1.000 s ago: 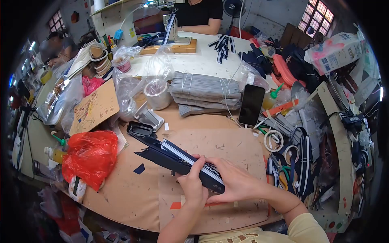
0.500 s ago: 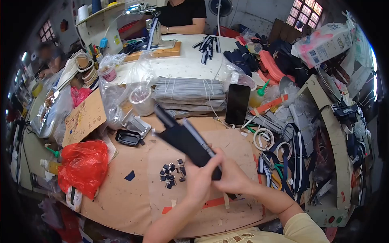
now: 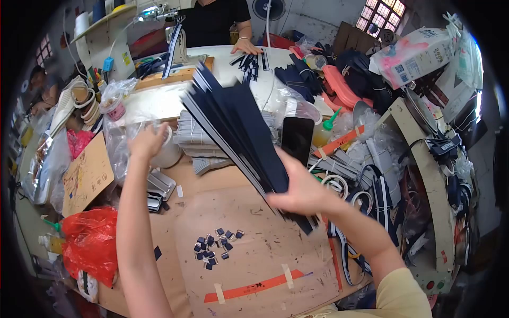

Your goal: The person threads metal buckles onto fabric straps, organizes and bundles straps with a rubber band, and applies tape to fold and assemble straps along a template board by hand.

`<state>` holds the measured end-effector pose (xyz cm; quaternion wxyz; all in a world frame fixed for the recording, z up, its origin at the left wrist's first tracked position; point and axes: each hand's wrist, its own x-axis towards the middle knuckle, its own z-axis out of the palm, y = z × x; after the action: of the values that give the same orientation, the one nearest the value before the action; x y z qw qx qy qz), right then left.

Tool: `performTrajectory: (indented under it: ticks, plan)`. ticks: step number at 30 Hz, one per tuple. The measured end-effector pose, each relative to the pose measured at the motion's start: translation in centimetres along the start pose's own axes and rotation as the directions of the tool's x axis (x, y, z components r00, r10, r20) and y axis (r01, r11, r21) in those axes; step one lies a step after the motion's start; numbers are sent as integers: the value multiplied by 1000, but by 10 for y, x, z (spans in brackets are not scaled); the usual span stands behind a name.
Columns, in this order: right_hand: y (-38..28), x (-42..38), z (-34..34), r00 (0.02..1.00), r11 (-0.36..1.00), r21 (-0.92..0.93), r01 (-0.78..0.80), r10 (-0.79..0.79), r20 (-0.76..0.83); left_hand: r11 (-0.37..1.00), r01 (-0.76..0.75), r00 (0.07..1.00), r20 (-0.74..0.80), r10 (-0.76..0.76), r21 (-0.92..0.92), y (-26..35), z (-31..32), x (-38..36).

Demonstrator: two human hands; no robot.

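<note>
My right hand [image 3: 302, 185] is wrapped round the lower part of a bundle of dark navy strips [image 3: 249, 132] with white edges, held up at a slant over the table. My left hand [image 3: 148, 142] is stretched out at the plastic-lined white tub [image 3: 168, 151], fingers apart, with nothing seen in it. Beneath the bundle, several small dark pieces with metal rings [image 3: 212, 246] lie on the brown board [image 3: 265, 228]. An orange strip [image 3: 252, 289] is taped near the board's front edge.
Grey bundled strips [image 3: 199, 135] and a black phone [image 3: 297, 139] stand behind the board. A red plastic bag [image 3: 93, 238] is at left. Cords and white rolls [image 3: 335, 185] lie at right. Across the table, a co-worker's hand [image 3: 246, 46] rests near dark strips.
My left hand has let go of the bundle and moved left to the tub. The bundle is raised and fanned out in my right hand. The co-worker's hand has reached onto the dark strips.
</note>
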<state>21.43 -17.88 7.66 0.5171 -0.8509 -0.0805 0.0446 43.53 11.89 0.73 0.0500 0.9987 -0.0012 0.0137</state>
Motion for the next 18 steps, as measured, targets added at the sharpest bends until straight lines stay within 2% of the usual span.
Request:
performTrajectory:
  ticks: [1, 2, 4, 6, 7, 9, 10, 12, 14, 15, 18]
  plan:
    - [2, 23, 3, 994, 993, -55, 101, -103, -25, 993, 114, 992, 49, -114, -11, -16, 7, 4]
    - [3, 45, 7, 978, 973, -116, 197, -204, -49, 993, 119, 991, 62, -118, -12, -29, 15, 8]
    - [-30, 91, 15, 959, 952, -131, 277, -283, -29, 975, 169, 984, 83, -158, -145, -51, 29, 15]
    - [-52, 141, 29, 954, 871, -417, 260, -300, -30, 974, 186, 978, 123, -171, -129, -58, 32, 14]
    - [-57, 168, 40, 926, 737, -619, 270, -376, -43, 974, 192, 974, 144, -174, -118, -56, 26, 13]
    - [-52, 226, 56, 857, 480, -816, 321, -514, 35, 975, 202, 967, 180, -182, -95, -50, 15, 8]
    - [-48, 251, 64, 855, 480, -811, 335, -516, 47, 981, 178, 971, 178, -162, -78, -45, 9, 2]
    - [-36, 296, 80, 855, 379, -857, 349, -503, 126, 984, 171, 971, 176, -159, -55, -41, 10, -4]
    - [-27, 334, 98, 851, 272, -891, 364, -487, 199, 991, 82, 990, 121, -69, -107, -48, 17, -4]
    - [-23, 347, 106, 847, 275, -886, 374, -490, 205, 990, 92, 989, 123, -80, -102, -53, 19, -4]
    - [-6, 376, 121, 898, 359, -842, 402, -336, 285, 947, -6, 999, 46, 22, -322, -64, 20, -5]
